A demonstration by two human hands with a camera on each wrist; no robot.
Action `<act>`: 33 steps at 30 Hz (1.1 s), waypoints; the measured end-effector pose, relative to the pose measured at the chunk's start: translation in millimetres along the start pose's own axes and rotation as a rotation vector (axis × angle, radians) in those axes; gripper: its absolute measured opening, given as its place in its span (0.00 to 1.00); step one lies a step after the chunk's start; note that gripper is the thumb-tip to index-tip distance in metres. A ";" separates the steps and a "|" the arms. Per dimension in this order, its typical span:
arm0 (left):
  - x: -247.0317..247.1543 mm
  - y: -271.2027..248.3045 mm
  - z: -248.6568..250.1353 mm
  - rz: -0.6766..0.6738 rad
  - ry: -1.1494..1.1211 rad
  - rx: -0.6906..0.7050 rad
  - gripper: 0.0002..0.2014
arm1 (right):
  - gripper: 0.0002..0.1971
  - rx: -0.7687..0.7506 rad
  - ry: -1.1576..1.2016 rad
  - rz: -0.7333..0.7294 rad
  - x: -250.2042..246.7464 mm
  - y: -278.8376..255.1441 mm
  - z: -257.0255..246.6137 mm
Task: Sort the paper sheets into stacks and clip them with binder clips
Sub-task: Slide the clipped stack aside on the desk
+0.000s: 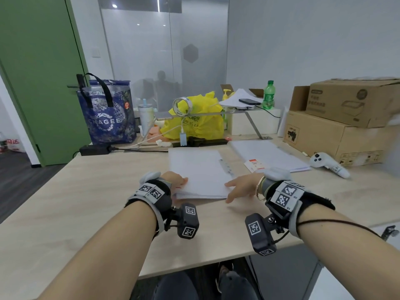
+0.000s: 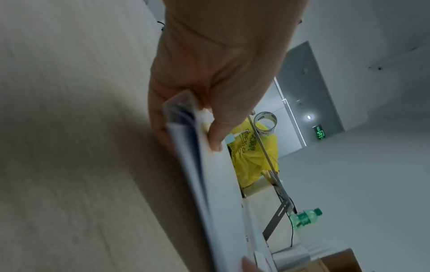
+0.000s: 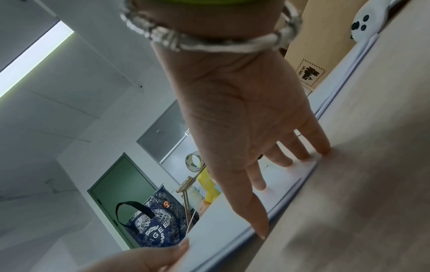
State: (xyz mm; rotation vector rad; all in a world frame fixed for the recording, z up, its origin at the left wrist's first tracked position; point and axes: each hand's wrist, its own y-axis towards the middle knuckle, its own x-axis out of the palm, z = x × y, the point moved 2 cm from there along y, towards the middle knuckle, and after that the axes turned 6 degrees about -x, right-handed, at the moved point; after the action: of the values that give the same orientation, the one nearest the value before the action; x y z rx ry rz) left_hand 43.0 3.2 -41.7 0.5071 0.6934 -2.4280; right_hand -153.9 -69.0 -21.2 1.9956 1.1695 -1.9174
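Observation:
A thick stack of white paper sheets [image 1: 199, 172] lies on the wooden desk [image 1: 86, 202] in front of me. My left hand [image 1: 180, 181] pinches the stack's near left corner [image 2: 216, 184], thumb on top and fingers underneath, lifting that edge a little. My right hand [image 1: 232, 189] rests with straight, spread fingers [image 3: 302, 145] on the near right corner of the stack [image 3: 223, 217], the thumb along its near edge. A second paper stack [image 1: 266, 154] lies further right. No binder clip shows clearly.
A pale strip [image 1: 226, 167] and a red-and-white card [image 1: 255, 164] lie between the stacks. Cardboard boxes [image 1: 337, 126] and a white controller [image 1: 326, 164] sit at the right. A blue tote bag [image 1: 108, 113], yellow bag [image 1: 194, 120] and power adapter [image 1: 95, 149] line the back.

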 end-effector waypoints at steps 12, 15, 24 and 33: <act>4.1 2.3 49.0 0.048 -0.553 -0.026 0.07 | 0.23 -0.003 0.359 0.412 -14.9 -3.7 1.7; 21.8 4.4 57.6 0.032 -0.583 0.017 0.10 | 0.18 -0.007 0.379 0.564 -23.8 -1.9 10.5; 83.9 9.4 120.7 -0.187 -0.518 0.086 0.13 | 0.29 0.148 0.431 0.623 -53.2 12.1 80.5; 158.4 37.0 155.1 -0.258 -0.434 0.131 0.11 | 0.26 0.239 0.420 0.610 -69.3 27.1 159.1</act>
State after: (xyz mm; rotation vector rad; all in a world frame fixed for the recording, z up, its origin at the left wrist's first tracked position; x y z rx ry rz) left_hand -87.8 -176.6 -8.9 -0.0747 0.4353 -2.7083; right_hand -255.6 -210.4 1.4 2.5688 0.3029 -1.4175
